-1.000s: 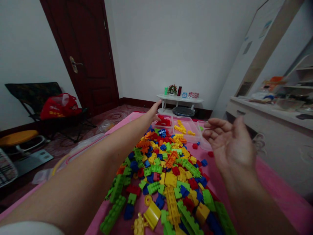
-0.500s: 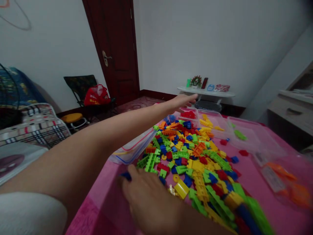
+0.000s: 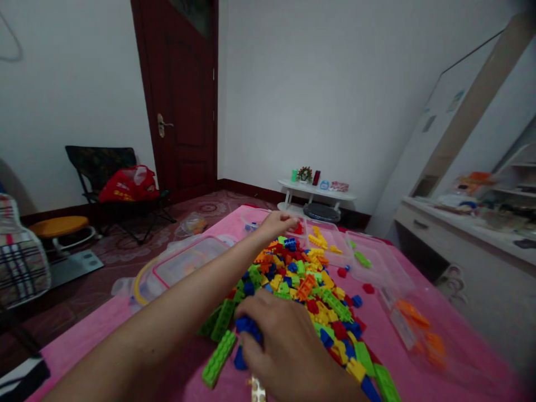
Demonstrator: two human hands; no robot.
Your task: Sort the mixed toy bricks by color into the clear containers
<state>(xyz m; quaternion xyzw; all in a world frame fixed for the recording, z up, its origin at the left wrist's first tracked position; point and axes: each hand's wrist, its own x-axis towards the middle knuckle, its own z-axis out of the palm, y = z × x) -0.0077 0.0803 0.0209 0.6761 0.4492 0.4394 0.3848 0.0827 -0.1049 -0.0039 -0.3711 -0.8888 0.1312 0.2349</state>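
A heap of coloured plastic building bricks (image 3: 305, 285) covers the middle of a pink table (image 3: 104, 329). My right hand (image 3: 285, 346) lies on the near end of the heap, its fingers curled round dark blue bricks (image 3: 248, 326). A long green brick (image 3: 218, 358) lies just left of that hand. My left arm stretches far over the heap, and my left hand (image 3: 278, 222) hangs at the far end beside a clear tray of red bricks (image 3: 298, 228); its fingers look loosely curled and whether it holds anything is unclear.
Clear trays (image 3: 368, 262) with yellow and green bricks stand at the far right of the heap. A plastic bag (image 3: 180, 268) lies at the table's left edge, an orange packet (image 3: 419, 329) on the right. Behind stand a dark door (image 3: 180, 100), a chair (image 3: 109, 178) and a white side table (image 3: 318, 192).
My right hand has come down from mid-air onto the near bricks and closed on blue ones. My left hand has drawn back slightly from the red tray. The view has swung.
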